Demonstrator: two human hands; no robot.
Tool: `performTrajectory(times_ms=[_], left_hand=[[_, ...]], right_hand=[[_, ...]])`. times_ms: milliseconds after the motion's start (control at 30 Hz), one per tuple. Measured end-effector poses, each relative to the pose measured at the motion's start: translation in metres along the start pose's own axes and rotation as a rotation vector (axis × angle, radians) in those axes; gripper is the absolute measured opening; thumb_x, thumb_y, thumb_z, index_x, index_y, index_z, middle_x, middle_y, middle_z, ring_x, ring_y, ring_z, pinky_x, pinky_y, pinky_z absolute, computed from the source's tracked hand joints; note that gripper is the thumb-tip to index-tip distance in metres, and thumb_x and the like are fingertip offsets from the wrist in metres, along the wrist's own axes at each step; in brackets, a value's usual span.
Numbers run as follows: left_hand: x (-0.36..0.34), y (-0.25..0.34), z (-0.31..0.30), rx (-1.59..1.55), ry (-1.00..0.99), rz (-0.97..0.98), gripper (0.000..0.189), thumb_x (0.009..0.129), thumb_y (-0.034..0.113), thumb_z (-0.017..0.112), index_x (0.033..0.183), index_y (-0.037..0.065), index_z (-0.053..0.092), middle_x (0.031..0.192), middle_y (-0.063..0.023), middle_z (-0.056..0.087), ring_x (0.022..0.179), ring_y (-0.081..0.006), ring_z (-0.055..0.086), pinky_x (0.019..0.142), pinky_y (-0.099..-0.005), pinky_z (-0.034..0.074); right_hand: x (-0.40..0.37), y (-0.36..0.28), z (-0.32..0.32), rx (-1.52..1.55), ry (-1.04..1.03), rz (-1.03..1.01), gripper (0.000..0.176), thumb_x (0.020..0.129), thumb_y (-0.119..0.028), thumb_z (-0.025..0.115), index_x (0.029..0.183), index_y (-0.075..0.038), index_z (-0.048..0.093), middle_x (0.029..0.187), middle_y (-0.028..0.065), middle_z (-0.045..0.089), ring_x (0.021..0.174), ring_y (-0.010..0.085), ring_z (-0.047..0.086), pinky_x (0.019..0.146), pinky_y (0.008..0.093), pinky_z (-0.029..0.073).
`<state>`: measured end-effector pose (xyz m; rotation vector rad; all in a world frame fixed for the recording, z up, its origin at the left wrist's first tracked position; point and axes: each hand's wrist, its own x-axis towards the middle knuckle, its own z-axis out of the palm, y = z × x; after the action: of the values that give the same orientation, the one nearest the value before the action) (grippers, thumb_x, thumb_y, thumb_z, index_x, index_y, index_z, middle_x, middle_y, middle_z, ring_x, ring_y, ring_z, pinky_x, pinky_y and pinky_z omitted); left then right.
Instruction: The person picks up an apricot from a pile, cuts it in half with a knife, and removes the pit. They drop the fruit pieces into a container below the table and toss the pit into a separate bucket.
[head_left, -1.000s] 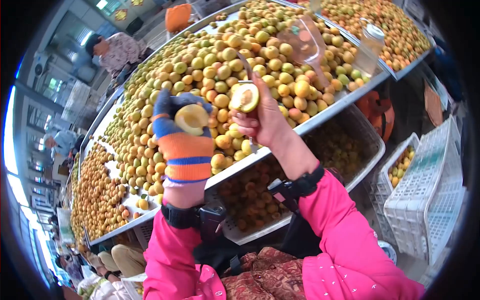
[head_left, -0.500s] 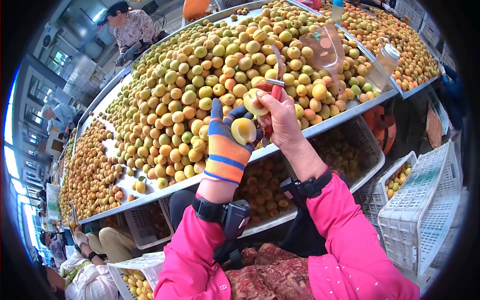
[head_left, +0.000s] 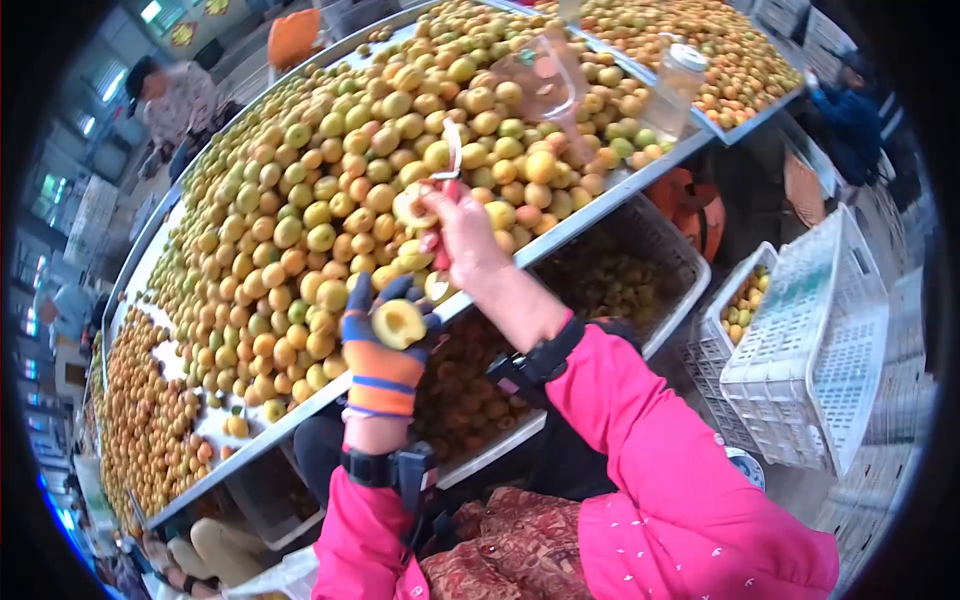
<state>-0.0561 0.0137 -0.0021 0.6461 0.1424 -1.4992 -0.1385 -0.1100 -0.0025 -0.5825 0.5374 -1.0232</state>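
My left hand (head_left: 384, 345), in an orange and blue glove, holds an apricot half (head_left: 399, 324) with its hollow facing up, above the table's front rim. My bare right hand (head_left: 462, 232) grips a red-handled tool (head_left: 452, 190) with a curved metal end, and pinches another apricot piece (head_left: 412, 206) between thumb and finger. Beneath and beyond both hands lies a large heap of apricots (head_left: 300, 215) on the metal-edged table (head_left: 620, 190).
A clear plastic scoop (head_left: 545, 85) and a lidded bottle (head_left: 675, 90) stand among the fruit. Crates of fruit (head_left: 640, 270) sit below the table edge. White crates (head_left: 800, 350) are stacked at right. People (head_left: 180, 100) are at the left and far right.
The view has shifted, so the table appears further left. My hands have moved apart, the right one away from the left with its apricot piece and tool.
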Motion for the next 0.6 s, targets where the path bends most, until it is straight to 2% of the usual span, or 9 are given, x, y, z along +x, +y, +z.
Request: performTrajectory(times_ms=[100,200,233,333,400,433,467,533,600], left_hand=[[-0.01,0.0,0.012,0.06,-0.021,0.085,0.051,0.081,0.049,0.053,0.101,0.002,0.054,0.085,-0.0081,0.055,0.075,-0.0212,0.052,0.063,-0.0319,0.047],[-0.02,-0.001,0.025,-0.099,0.135,0.2,0.046,0.081,0.041,0.057,0.102,0.0,0.053,0.086,-0.0087,0.055,0.077,-0.0227,0.052,0.072,-0.0354,0.046],[-0.02,0.004,0.017,-0.074,-0.005,0.146,0.039,0.081,0.032,0.058,0.1,-0.001,0.053,0.087,-0.0095,0.055,0.079,-0.0228,0.052,0.073,-0.0364,0.045],[-0.032,-0.005,0.055,0.129,-0.143,0.191,0.027,0.083,0.015,0.052,0.104,-0.003,0.051,0.087,-0.0098,0.054,0.078,-0.0208,0.051,0.065,-0.0311,0.044],[-0.029,-0.011,0.076,0.233,-0.266,0.085,0.026,0.085,0.011,0.048,0.107,-0.004,0.05,0.086,-0.01,0.054,0.077,-0.0196,0.051,0.063,-0.0287,0.043],[-0.033,-0.023,0.089,0.319,-0.289,0.138,0.025,0.086,0.01,0.044,0.105,-0.004,0.051,0.086,-0.0098,0.053,0.077,-0.0192,0.051,0.062,-0.0285,0.043],[-0.03,-0.034,0.097,0.415,-0.317,0.16,0.026,0.087,0.013,0.044,0.104,-0.004,0.053,0.089,-0.01,0.053,0.077,-0.0194,0.052,0.062,-0.0272,0.042],[-0.016,-0.052,0.112,0.378,-0.45,-0.01,0.025,0.084,0.004,0.046,0.107,-0.002,0.053,0.092,-0.0096,0.054,0.081,-0.0202,0.053,0.067,-0.0296,0.045],[0.008,-0.078,0.123,0.831,-0.549,0.316,0.03,0.08,-0.005,0.046,0.109,-0.001,0.053,0.094,-0.0091,0.054,0.088,-0.0217,0.055,0.075,-0.0319,0.045]], right_hand=[[-0.007,-0.006,0.005,0.004,-0.141,0.039,0.014,0.084,-0.017,0.056,0.093,-0.007,0.052,0.074,0.004,0.055,0.041,0.0062,0.042,0.035,0.0191,0.037],[-0.007,0.001,-0.001,0.014,-0.119,0.137,0.013,0.084,-0.015,0.054,0.095,-0.007,0.051,0.072,0.0034,0.054,0.041,0.0078,0.043,0.036,0.0209,0.038],[-0.001,0.011,-0.007,0.074,-0.114,0.143,0.013,0.083,-0.016,0.056,0.091,-0.008,0.05,0.07,0.0032,0.054,0.04,0.0079,0.043,0.034,0.0218,0.038],[-0.006,0.018,-0.002,-0.005,0.062,0.259,0.012,0.08,-0.019,0.055,0.085,-0.011,0.047,0.062,0.0007,0.049,0.038,0.0083,0.043,0.027,0.0222,0.031],[-0.001,0.028,-0.001,0.011,-0.04,0.266,0.014,0.083,-0.022,0.056,0.085,-0.009,0.052,0.066,0.0014,0.055,0.044,0.0119,0.051,0.041,0.0261,0.044],[0.001,0.042,-0.021,0.383,-0.331,0.31,0.012,0.085,-0.021,0.054,0.088,-0.009,0.053,0.064,0.0001,0.055,0.047,0.0126,0.052,0.046,0.0263,0.045],[-0.075,-0.02,-0.008,0.491,-0.07,0.407,0.01,0.086,-0.02,0.051,0.087,-0.011,0.051,0.062,-0.0011,0.053,0.045,0.0114,0.05,0.044,0.0235,0.042],[-0.066,-0.01,-0.012,0.391,-0.072,0.265,0.008,0.085,-0.019,0.052,0.086,-0.01,0.051,0.064,-0.0014,0.052,0.05,0.0103,0.05,0.047,0.0232,0.041],[-0.048,0.012,-0.01,0.182,-0.094,-0.002,0.006,0.083,-0.015,0.054,0.085,-0.01,0.051,0.068,-0.0021,0.049,0.058,0.0083,0.049,0.052,0.0225,0.041]])
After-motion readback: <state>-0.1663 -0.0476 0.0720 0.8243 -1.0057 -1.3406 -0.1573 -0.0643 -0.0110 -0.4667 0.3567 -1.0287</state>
